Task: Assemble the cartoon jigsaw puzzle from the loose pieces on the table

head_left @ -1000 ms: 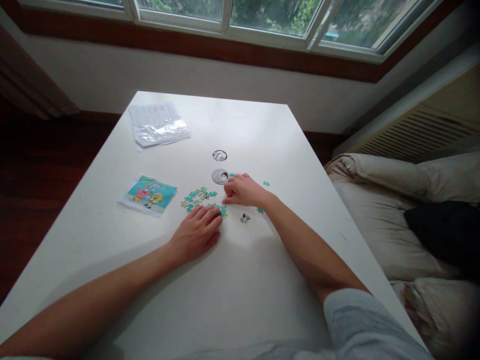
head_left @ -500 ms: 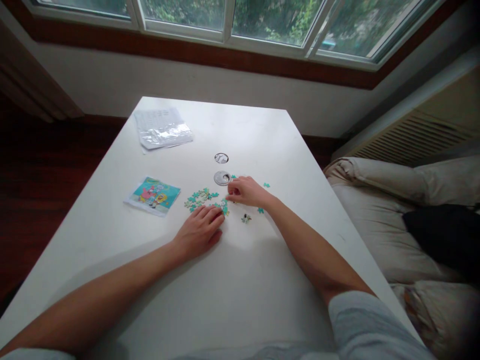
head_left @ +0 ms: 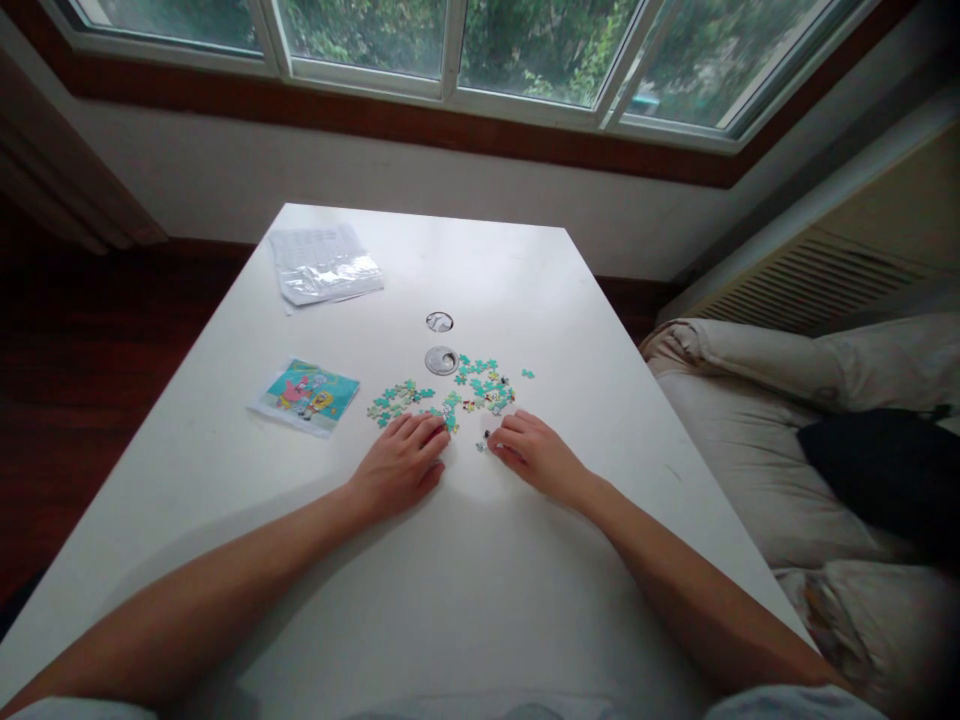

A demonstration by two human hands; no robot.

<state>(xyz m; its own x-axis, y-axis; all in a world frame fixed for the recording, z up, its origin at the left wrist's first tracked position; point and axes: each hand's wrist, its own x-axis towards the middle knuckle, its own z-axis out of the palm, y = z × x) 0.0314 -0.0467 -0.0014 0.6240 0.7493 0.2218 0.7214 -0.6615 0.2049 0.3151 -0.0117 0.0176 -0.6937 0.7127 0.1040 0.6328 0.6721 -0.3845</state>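
Observation:
Several turquoise jigsaw puzzle pieces [head_left: 399, 402] lie in a loose group just beyond my left hand [head_left: 401, 455]. That hand rests palm down on the table, fingers extended, their tips touching the nearest pieces. My right hand [head_left: 536, 455] is on the table to the right, with thumb and fingers drawn together at a small pale-and-dark puzzle piece [head_left: 481, 447]; the fingers partly cover it. A second group of turquoise and yellow puzzle pieces [head_left: 487, 385] is spread beyond my right hand. One lone puzzle piece [head_left: 528, 374] lies farther right.
A cartoon picture packet [head_left: 307, 395] lies left of the pieces on the white table [head_left: 450, 590]. Clear plastic packaging with paper [head_left: 326, 265] is at the far left corner. A round grommet [head_left: 442, 361] and a round hole [head_left: 439, 322] sit mid-table. A beige sofa [head_left: 720, 420] stands right.
My right hand has moved back toward me and right, from the far pieces to the small pale-and-dark piece, uncovering the right-hand group. My left hand stays put.

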